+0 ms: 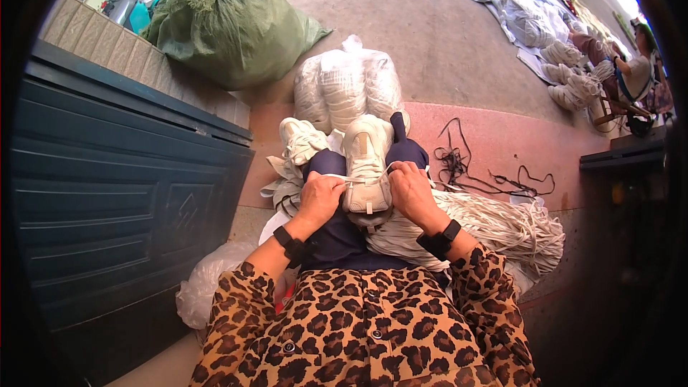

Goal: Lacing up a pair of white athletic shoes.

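A cream sneaker rests between my knees, its heel toward me and its toe pointing away. My left hand is closed in a pinch on a white shoelace at the left of the shoe's collar. On the other side, my right hand pinches a lace too, with fingers pressed together. The laces cross the upper part of the shoe and run out to both hands. Another cream sneaker lies beyond my left knee. To the right of my legs spreads a big bundle of white laces.
Clear plastic-wrapped bundles stand just ahead, with a large green sack behind at left. A dark blue door borders my left. Loose black laces lie on the pink floor strip. At far right sits another person beside white bundles.
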Demonstrator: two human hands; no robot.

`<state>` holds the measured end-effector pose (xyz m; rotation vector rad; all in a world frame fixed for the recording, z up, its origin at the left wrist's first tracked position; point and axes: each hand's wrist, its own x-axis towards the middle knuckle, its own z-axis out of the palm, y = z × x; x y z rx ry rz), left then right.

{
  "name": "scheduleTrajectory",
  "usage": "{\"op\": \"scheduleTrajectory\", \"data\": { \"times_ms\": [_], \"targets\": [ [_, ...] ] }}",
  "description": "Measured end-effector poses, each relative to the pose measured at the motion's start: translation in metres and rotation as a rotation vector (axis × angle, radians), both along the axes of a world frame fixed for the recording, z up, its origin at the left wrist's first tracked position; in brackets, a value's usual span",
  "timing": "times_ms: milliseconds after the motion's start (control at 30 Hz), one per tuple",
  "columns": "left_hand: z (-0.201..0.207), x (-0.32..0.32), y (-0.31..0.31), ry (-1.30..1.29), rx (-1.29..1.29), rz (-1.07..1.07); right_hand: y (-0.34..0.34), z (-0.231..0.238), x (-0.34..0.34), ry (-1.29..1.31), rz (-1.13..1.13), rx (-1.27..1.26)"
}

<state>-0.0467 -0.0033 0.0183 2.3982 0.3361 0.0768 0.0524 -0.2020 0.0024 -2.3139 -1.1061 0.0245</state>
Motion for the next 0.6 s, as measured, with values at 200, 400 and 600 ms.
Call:
{"op": "scheduleTrajectory", "data": {
  "times_ms": [200, 400, 600],
  "targets": [
    [-0.006, 0.002, -0.002, -0.085, 0.171, -0.057, 0.008, -0.004, 0.000, -0.036, -0.009, -0.087],
    [-0.002, 0.008, 0.000, -0.134, 0.356, -0.225, 0.013, -0.003, -0.002, -0.119, 0.030, -0.084],
    [-0.002, 0.013, -0.002, -0.122, 0.285, -0.132, 0.012, 0.002, -0.001, -0.126, -0.149, -0.104]
  ]
}}
